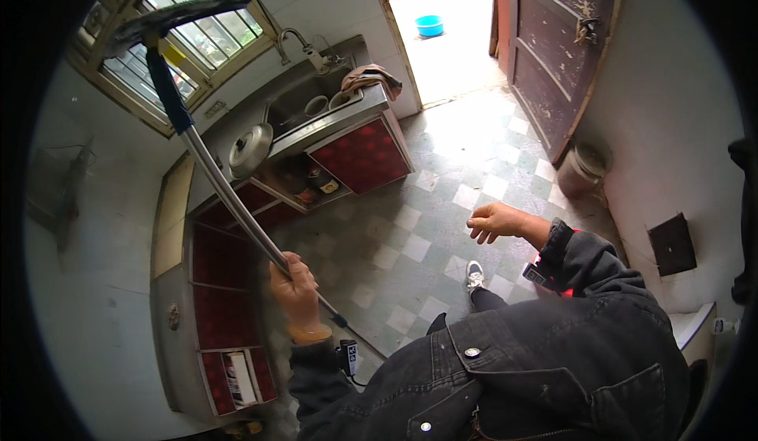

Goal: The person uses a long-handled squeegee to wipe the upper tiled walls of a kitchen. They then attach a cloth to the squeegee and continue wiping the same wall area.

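Observation:
My left hand [296,290] is wrapped around the metal pole [228,195] of a long-handled window squeegee. The pole slants up to the left, past the counter, to a dark blue grip. Its wide head [183,17] is raised in front of the barred window [201,14]; I cannot tell whether it touches the glass. The pole's lower end passes out of sight behind my jacket. Over the tiled floor, my right hand [497,223] hangs free with fingers slightly bent and nothing in it.
A steel sink [278,118] with bowls has a cloth [373,80] on its edge and a pot lid [250,148] beside it. Red cabinets [361,154] line the left. An open door [556,50], a bucket [583,168] and a doorway with a blue basin [429,25] outside lie beyond.

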A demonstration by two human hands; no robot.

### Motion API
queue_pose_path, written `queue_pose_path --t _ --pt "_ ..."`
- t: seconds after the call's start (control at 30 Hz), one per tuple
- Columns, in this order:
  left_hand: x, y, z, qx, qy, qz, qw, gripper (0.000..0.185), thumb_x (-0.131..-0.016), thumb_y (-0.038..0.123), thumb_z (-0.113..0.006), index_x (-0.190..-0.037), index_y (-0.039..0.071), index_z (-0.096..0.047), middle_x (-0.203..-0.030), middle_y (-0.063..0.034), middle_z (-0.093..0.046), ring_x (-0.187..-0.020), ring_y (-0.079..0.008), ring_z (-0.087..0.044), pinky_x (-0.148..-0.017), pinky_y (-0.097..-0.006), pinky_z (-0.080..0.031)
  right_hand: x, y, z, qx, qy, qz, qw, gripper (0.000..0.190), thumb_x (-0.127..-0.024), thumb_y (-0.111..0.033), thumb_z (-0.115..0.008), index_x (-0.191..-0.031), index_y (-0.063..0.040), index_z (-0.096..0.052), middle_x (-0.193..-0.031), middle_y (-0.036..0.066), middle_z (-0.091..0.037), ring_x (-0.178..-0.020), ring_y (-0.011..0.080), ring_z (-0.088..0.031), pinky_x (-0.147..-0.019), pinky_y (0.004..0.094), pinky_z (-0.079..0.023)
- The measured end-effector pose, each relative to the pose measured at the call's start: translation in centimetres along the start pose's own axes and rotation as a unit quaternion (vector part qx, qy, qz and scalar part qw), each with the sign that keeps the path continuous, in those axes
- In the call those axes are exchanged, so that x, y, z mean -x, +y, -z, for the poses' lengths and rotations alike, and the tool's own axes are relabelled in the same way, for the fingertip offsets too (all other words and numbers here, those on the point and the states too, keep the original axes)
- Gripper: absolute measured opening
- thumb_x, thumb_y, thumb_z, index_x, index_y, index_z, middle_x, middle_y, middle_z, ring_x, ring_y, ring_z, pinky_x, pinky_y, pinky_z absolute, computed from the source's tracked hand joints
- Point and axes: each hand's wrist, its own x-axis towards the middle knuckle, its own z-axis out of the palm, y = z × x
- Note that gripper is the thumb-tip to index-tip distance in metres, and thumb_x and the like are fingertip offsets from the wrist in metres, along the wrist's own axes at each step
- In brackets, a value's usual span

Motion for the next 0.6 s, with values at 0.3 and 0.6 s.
queue_pose_path --t 0.3,0.6 --pt "-13.6 -3.0 -8.7 -0.042 -0.029 0.014 0.999 0.008 -0.103 0.013 -0.055 -0.107 0.006 -0.056 -0.073 0.0021 -0.048 -0.056 -0.0047 -0.045 -0.051 -0.0199 -0.041 -14.0 -6.0 9.3 0.032 -0.053 0.043 0.997 0.040 -0.101 -0.034 -0.056 -0.113 0.003 -0.064 -0.102 0.016 -0.073 -0.084 0.0229 -0.073 -0.067 0.0349 -0.060" --pt "-24.0 -8.8 -13.0 -0.021 -0.021 0.130 0.991 0.018 -0.104 0.023 -0.056 -0.109 0.006 -0.055 -0.071 0.0016 -0.049 -0.055 -0.0045 -0.045 -0.049 -0.0206 -0.038 -27.9 -10.9 15.8 0.020 -0.038 0.039 0.998 0.039 -0.102 -0.033 -0.055 -0.111 0.004 -0.064 -0.099 0.016 -0.074 -0.081 0.0218 -0.073 -0.065 0.0342 -0.060"
